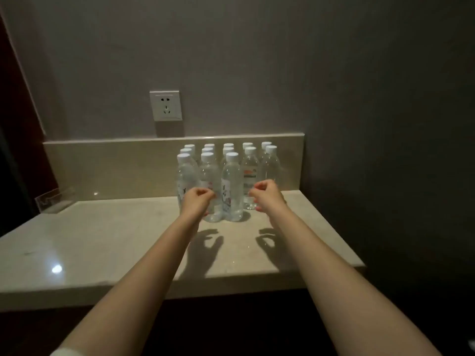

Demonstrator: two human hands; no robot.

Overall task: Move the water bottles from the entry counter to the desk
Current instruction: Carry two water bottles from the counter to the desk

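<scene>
Marble desk (108, 242) carries clustered water bottles (232, 186). My left grip (198, 199) and right grip (266, 194) hover before them, fingers curled, holding nothing.

You're looking at a dim room; the right wall (385, 124) falls off to near black and the corners darken. Light comes from above and behind you, so your hands throw sharp dark shadows (205, 247) onto the pale tabletop (115, 240) just in front of them. A small bright glare spot (56, 269) sits on the polished surface at lower left, with a fainter one (95, 193) farther back. The water bottles (232, 186) catch soft highlights on their caps. Your forearms look slightly soft. The wide lens bends the tabletop's edges and stretches your arms toward the lower corners.
</scene>
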